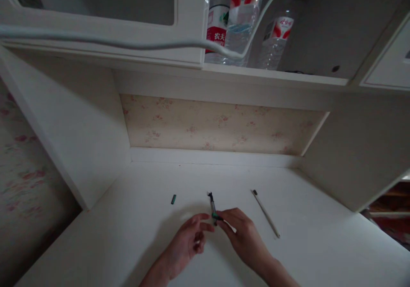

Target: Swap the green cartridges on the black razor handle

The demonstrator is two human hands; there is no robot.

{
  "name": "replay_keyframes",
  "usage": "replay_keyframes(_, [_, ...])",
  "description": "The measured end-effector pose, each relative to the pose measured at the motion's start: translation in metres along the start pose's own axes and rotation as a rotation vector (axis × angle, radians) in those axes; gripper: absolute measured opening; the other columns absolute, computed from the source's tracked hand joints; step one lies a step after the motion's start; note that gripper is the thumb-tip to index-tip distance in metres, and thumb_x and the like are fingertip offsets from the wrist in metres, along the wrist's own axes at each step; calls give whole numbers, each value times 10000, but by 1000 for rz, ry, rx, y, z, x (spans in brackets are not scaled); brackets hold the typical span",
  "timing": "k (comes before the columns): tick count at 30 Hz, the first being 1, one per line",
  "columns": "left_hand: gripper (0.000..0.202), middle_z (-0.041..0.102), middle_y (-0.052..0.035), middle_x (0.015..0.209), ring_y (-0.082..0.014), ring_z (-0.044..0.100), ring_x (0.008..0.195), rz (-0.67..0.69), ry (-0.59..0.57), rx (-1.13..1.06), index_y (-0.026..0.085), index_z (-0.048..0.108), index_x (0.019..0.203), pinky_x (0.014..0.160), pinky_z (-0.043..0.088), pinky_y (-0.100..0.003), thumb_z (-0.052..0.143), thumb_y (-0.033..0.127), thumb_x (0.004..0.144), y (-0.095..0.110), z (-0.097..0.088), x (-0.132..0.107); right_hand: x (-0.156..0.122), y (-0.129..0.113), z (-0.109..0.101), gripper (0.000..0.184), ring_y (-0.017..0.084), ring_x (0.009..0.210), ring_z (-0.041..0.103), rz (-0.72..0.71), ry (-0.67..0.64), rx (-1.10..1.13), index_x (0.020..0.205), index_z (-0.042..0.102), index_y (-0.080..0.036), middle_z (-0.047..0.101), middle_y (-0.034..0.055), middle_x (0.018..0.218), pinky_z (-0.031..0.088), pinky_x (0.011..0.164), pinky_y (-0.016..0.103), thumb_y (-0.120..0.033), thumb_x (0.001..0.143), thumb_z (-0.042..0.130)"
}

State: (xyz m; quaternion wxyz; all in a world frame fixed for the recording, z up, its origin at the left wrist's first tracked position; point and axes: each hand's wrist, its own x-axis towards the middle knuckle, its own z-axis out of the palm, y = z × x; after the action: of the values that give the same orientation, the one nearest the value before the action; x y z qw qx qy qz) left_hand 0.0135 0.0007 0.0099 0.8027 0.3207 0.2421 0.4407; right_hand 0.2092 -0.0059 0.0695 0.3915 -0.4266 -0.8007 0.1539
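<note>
My right hand (243, 231) pinches the green end of a pen barrel (212, 206) that points away from me over the white desk (134, 235). Close beside it on the left, my left hand (188, 242) has its fingers curled, the fingertips almost touching the pen's lower end; whether it holds anything is hidden. A small green cap (173, 199) lies on the desk to the left. A thin white pen refill (265, 213) lies to the right of my right hand.
The desk sits in a white alcove with side panels and a floral back panel (218, 127). Above it, a shelf holds several plastic water bottles (275, 39), and a white cable (128, 43) runs across the cabinet front.
</note>
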Motion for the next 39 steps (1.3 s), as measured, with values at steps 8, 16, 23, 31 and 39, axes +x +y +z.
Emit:
replay_keyframes(8, [317,590,-66,908,-60,403,561,34,47,87,155,614,1062,510,242,-220,626,394,854,0,-2,4,-26,139,-66,407,253,724,665,623,253,-346,933,705,-236,723,38,798,487,648,313,-559,811,491])
replay_keyframes(16, [283,568,-55,871,-59,399,553,46,46,127,145,627,1035,502,241,-227,632,358,849,-3,-5,7,-61,198,-102,333,292,795,664,844,144,-523,898,723,-257,734,43,825,440,624,314,-477,779,503])
replay_keyframes(23, [289,560,-52,867,-62,404,561,48,56,130,145,630,1027,503,253,-226,646,364,840,-3,-6,7,-61,202,-92,379,292,846,648,778,116,-528,935,722,-253,721,65,942,443,673,325,-505,811,467])
replay_keyframes(31, [290,554,-54,862,-64,399,553,50,55,143,144,630,1027,508,249,-234,628,376,853,-3,-6,7,-63,197,-89,494,280,812,656,786,163,-459,988,699,-207,722,78,892,472,709,325,-583,775,459])
replay_keyframes(39, [308,548,-50,860,-67,388,555,34,64,170,144,634,1006,515,251,-237,640,401,836,2,1,4,-76,181,-89,586,335,884,632,901,441,-320,1053,673,-139,701,142,952,463,751,389,-578,784,394])
